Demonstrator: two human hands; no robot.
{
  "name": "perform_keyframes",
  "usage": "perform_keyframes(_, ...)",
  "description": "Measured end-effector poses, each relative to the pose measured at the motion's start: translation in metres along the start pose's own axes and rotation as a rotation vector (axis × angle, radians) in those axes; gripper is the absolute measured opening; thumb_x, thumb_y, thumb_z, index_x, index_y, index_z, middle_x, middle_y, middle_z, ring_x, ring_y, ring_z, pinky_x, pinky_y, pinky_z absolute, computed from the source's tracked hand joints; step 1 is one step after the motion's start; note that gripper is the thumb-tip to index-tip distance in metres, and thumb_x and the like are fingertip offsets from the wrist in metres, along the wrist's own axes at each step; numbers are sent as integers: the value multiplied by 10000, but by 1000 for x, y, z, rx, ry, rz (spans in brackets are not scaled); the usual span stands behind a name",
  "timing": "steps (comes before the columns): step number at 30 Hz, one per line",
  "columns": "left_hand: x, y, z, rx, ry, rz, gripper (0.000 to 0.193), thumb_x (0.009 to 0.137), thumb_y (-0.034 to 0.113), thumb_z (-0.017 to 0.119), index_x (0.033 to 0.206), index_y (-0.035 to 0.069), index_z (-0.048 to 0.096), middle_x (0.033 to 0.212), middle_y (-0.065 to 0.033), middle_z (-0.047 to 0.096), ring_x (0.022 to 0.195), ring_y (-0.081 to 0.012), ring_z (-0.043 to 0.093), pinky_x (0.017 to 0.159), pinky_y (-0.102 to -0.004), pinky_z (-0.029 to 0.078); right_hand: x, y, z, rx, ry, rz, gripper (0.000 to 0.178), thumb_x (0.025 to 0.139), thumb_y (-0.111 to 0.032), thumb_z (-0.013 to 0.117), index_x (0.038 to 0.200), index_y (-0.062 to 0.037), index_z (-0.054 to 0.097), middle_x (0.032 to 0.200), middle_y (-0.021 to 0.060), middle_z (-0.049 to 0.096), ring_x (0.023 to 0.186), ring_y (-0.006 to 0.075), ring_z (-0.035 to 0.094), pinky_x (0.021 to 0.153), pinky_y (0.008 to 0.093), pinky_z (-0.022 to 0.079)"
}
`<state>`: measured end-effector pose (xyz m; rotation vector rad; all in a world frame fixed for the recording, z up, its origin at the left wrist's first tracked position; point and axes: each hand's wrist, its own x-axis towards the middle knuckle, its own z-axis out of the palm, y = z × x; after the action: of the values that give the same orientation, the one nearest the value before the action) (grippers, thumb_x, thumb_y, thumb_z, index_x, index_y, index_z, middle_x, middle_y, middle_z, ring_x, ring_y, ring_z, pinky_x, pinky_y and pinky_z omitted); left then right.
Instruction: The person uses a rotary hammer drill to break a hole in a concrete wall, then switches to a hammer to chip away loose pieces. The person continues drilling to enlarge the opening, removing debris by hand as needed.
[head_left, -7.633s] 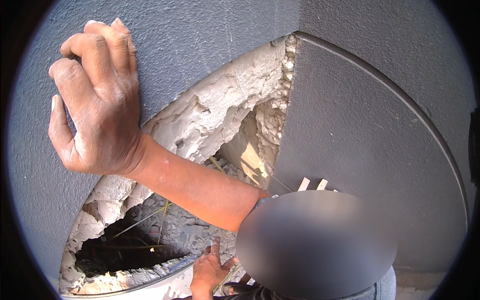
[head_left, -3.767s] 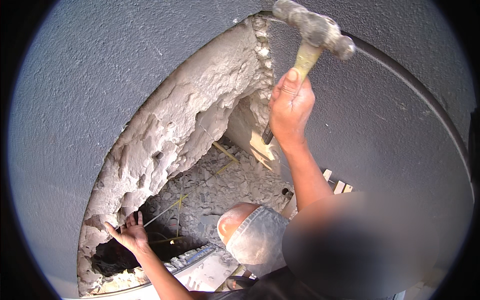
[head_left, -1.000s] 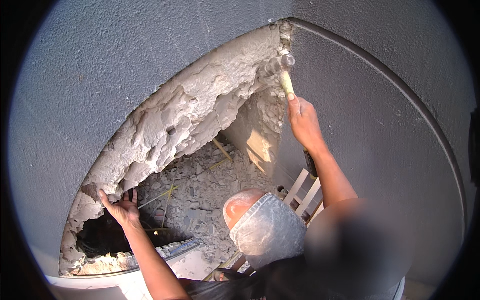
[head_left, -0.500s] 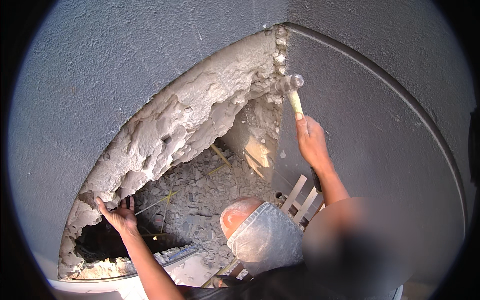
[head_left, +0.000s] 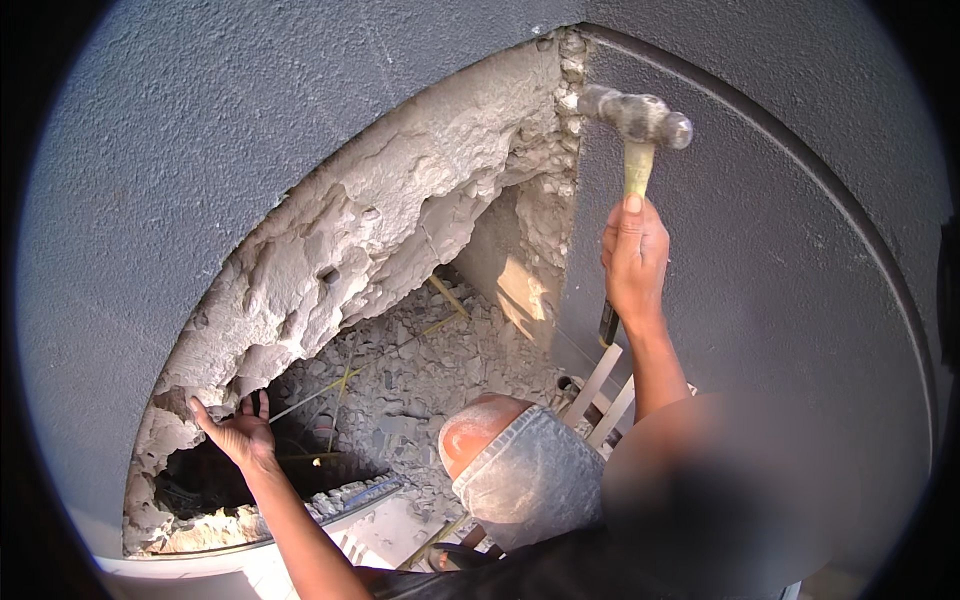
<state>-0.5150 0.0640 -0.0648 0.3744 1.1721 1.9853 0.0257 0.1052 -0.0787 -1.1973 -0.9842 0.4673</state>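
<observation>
My right hand [head_left: 636,258] is wrapped round the pale handle of a hammer [head_left: 640,118], thumb laid along it. The hammer's dusty metal head is raised near the top of the wall corner, its left end close to the rough broken strip there. The handle's black lower end pokes out below my fist. At the lower left, my left hand [head_left: 240,432] grips the jagged lower edge of the broken wall [head_left: 290,290]. My thumb is on its front, and the fingertips are partly hidden under the edge.
Rubble [head_left: 450,360] fills the hollow behind the broken edge, with thin yellowish strips lying across it. My bent knee [head_left: 480,430] and dusty grey shorts are close to the opening. Pale slats [head_left: 598,385] stand beside the knee. Dark textured wall [head_left: 760,300] rises at right.
My right hand has moved the hammer up and to the right, away from the broken corner. My left hand stays at the wall's edge. The view has shifted slightly.
</observation>
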Motion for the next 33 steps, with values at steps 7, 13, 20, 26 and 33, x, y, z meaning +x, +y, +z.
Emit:
perform_keyframes(7, -2, -5, 3, 28, -19, -19, 1095, 686, 699, 842, 1553, 236, 360, 1577, -78, 361, 1432, -336, 321, 1141, -561, 324, 4, 91, 1, -526, -36, 42, 512, 1101, -437, 475, 948, 43, 566, 713, 198, 513, 604, 335, 527, 592, 454, 435)
perform_keyframes(13, 2, -5, 8, 7, -26, 20, 1065, 708, 695, 831, 1551, 241, 365, 1569, -75, 375, 1431, -314, 322, 1142, -558, 322, -6, 27, -5, -159, -11, 67, 526, 1100, -445, 476, 951, 48, 582, 665, 201, 507, 602, 331, 543, 595, 453, 448)
perform_keyframes(20, 4, 0, 7, -2, 7, -29, 1042, 709, 667, 849, 1534, 228, 385, 1533, -75, 421, 1347, -322, 406, 1111, -560, 355, 13, 98, 11, -572, -164, 136, 566, 1102, -454, 450, 955, 68, 615, 763, 258, 588, 722, 407, 581, 715, 497, 478)
perform_keyframes(26, -4, -1, 8, 31, -39, -3, 1020, 716, 683, 836, 1524, 228, 413, 1509, -67, 457, 1336, -314, 435, 1103, -559, 375, -49, 64, 22, -245, -160, 272, 531, 1099, -425, 456, 1040, 66, 649, 855, 311, 633, 877, 522, 611, 790, 522, 484)
perform_keyframes(33, 0, 1, 7, 19, 1, -31, 980, 724, 698, 813, 1505, 246, 428, 1523, -54, 443, 1393, -318, 387, 1125, -574, 327, -26, 135, 79, -476, -305, 280, 524, 1088, -453, 491, 952, 45, 583, 820, 290, 630, 757, 507, 592, 708, 537, 464)
